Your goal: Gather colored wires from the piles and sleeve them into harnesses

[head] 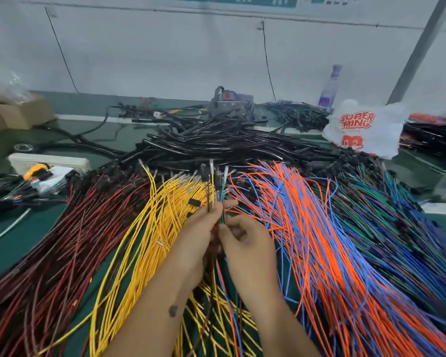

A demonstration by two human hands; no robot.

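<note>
Wires lay fanned across the green table in four piles: dark red pile, yellow pile, orange-and-blue pile, green-and-blue pile, all thin, glossy, flexible strands. I saw both hands meet at centre, above the yellow strands. My left hand gripped a small mixed bundle upright, its metal-tipped ends pointing up; my right hand pinched the same bundle just below. Behind sat a heap of black sleeves, shiny and tubular, one printed plastic bag and one bottle.
</note>
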